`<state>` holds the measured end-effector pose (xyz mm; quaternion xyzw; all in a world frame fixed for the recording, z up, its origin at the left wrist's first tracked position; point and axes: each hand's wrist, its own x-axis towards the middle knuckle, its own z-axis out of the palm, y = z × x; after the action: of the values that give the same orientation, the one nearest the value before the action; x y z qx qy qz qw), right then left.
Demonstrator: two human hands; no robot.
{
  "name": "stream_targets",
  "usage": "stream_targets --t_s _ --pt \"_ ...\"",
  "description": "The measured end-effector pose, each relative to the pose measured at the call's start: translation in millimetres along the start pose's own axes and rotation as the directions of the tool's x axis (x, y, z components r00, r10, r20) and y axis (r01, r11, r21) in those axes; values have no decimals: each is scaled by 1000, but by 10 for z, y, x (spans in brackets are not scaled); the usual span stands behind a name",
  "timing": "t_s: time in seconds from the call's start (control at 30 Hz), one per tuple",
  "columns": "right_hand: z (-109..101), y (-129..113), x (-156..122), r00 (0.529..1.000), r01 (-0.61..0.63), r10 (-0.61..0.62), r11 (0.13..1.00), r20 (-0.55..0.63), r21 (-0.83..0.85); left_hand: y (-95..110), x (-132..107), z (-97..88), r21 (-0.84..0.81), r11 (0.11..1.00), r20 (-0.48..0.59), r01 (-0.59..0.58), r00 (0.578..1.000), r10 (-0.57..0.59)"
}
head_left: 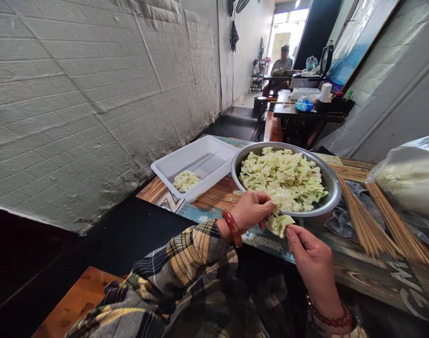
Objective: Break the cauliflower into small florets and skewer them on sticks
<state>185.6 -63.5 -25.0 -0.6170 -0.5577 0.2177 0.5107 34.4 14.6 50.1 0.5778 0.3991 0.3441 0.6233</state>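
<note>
Over the near rim of a metal bowl (332, 202), both hands meet around a pale green-white cauliflower floret (278, 226). My right hand (311, 253) pinches this floret at its right side between thumb and fingers. My left hand (254, 209) is closed, its fingertips right at the floret's upper left; whatever lies inside that pinch is hidden. Cut cauliflower (281, 176) heaps up in the bowl. To the left, a white plastic tray (214, 176) holds a cluster of cauliflower (186, 180) with thin dark sticks reaching out from it.
Wooden skewers (367, 218) lie in two bundles on a dark cloth (341, 220) at the right. Beyond them sits a clear plastic bag (408, 173) with pale contents. A brick-patterned wall (94, 94) runs along the left. Farther back are a cluttered table (293, 110) and a seated person (284, 61).
</note>
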Motion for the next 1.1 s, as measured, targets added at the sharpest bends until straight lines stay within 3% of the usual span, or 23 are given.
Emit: stream_targets --t_s 0.2,0.57,0.87,1.1 --pt "-3 -21 19 999 -40 38 998 36 46 -7 0 35 -40 999 17 4 1000 -4" --pt "-108 48 78 971 -118 91 986 220 113 29 47 8 44 998 43 54 998 -56" --pt "-46 66 91 976 -107 80 986 201 129 41 81 32 3 998 71 56 996 -56" --pt "42 98 77 971 -192 151 953 184 234 56 90 49 39 998 66 51 996 -53"
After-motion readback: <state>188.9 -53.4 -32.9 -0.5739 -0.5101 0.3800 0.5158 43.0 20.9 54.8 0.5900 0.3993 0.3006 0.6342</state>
